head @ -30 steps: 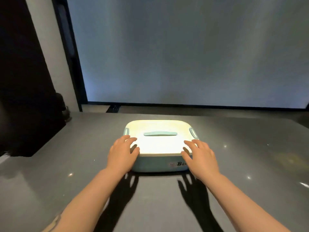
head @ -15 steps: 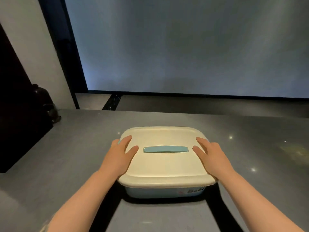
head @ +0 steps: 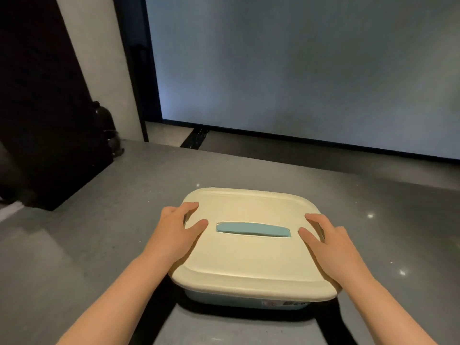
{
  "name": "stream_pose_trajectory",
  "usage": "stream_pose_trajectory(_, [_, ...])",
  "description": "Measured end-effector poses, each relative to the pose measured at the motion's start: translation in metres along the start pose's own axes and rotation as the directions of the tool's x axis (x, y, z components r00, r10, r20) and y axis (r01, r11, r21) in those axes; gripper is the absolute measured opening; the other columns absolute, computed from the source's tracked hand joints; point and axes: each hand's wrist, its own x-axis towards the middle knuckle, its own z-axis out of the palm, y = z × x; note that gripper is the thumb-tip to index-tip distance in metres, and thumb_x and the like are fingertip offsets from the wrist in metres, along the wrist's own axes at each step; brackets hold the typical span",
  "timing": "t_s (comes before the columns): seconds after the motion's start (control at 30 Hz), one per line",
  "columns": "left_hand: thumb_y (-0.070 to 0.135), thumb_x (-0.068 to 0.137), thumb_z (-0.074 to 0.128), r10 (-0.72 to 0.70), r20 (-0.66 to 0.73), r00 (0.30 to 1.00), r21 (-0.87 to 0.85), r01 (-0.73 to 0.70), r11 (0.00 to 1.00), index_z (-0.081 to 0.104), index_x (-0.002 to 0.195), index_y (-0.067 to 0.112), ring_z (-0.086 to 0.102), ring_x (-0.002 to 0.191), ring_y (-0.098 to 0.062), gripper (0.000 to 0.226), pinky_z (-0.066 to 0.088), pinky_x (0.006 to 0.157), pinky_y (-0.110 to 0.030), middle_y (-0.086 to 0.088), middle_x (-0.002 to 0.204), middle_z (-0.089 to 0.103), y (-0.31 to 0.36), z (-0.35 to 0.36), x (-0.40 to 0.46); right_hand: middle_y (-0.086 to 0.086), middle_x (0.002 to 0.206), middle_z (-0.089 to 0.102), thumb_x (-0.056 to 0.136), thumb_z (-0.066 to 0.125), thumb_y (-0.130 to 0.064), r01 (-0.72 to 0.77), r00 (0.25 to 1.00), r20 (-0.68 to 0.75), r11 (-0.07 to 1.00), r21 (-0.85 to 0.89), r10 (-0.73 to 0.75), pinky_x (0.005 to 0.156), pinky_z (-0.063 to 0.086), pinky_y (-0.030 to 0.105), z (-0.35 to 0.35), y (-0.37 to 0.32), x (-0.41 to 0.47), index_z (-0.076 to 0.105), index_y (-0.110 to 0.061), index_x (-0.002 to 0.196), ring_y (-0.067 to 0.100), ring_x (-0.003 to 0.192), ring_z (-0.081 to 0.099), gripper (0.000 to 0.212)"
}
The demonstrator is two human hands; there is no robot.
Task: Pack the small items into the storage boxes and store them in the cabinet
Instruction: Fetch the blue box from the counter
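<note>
A storage box (head: 251, 255) with a cream lid, a pale blue body and a flat blue handle (head: 253, 229) is in front of me over the grey counter (head: 74, 245), with a dark shadow under its near edge. My left hand (head: 174, 235) grips the lid's left side, thumb and forefinger lying on top and the other fingers hidden over the edge. On the opposite side my right hand (head: 331, 245) grips the same way, thumb pointing at the handle. The lid is closed, so the contents are hidden.
A tall black panel (head: 49, 120) stands at the counter's left end, with a dark rounded vessel (head: 107, 130) beside it. Past the counter's far edge a large pale grey wall (head: 298, 70) fills the background. Small light spots glint on the counter at the right.
My hands slid from the box's near corners to the lid's left and right sides. The box now sits nearer to me and larger in view, with a wider shadow below.
</note>
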Motion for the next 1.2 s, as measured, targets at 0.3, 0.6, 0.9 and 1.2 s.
stream_pose_trajectory(0.3, [0.045, 0.085, 0.06, -0.256, -0.356, 0.899, 0.022, 0.282, 0.959, 0.052, 0.128, 0.035, 0.039, 0.1, -0.005, 0.045, 0.033, 0.089, -0.024, 0.004, 0.129, 0.046, -0.055, -0.074, -0.129, -0.005, 0.094, 0.046, 0.096, 0.04, -0.043, 0.337, 0.926, 0.149, 0.938, 0.081, -0.346, 0.07, 0.036, 0.032, 0.043, -0.063, -0.03, 0.047, -0.046, 0.117, 0.003, 0.077, 0.047, 0.022])
stream_pose_trajectory(0.6, [0.037, 0.087, 0.06, -0.483, -0.764, 0.427, -0.119, 0.643, 0.757, 0.051, 0.12, 0.032, 0.043, 0.104, -0.007, 0.035, 0.035, 0.087, -0.024, 0.002, 0.124, 0.047, -0.101, -0.149, -0.375, -0.003, 0.098, 0.051, 0.095, 0.045, -0.04, 0.678, 0.518, 0.414, 0.654, 0.334, -0.749, 0.066, 0.035, 0.026, 0.134, -0.177, -0.168, 0.049, -0.046, 0.119, -0.003, 0.08, 0.048, 0.025])
stream_pose_trajectory(0.9, [0.033, 0.084, 0.065, -0.557, -0.797, -0.234, -0.545, 0.678, 0.494, 0.053, 0.112, 0.032, 0.049, 0.096, -0.016, 0.031, 0.036, 0.077, -0.028, -0.002, 0.116, 0.05, -0.082, -0.164, -0.707, -0.003, 0.094, 0.05, 0.094, 0.045, -0.043, 0.727, -0.052, 0.472, 0.291, 0.622, -0.88, 0.054, 0.038, 0.026, 0.211, -0.233, -0.47, 0.049, -0.048, 0.116, 0.011, 0.065, 0.056, 0.023])
stream_pose_trajectory(1.2, [0.031, 0.082, 0.069, -0.338, -0.651, -0.679, -0.758, 0.607, 0.24, 0.057, 0.112, 0.026, 0.049, 0.092, -0.014, 0.033, 0.036, 0.077, -0.028, -0.005, 0.114, 0.057, -0.027, -0.127, -1.027, -0.002, 0.111, 0.055, 0.095, 0.049, -0.041, 0.53, -0.561, 0.425, 0.086, 0.844, -0.71, 0.073, 0.039, 0.031, 0.23, -0.191, -0.829, 0.053, -0.044, 0.116, 0.011, 0.091, 0.05, 0.022])
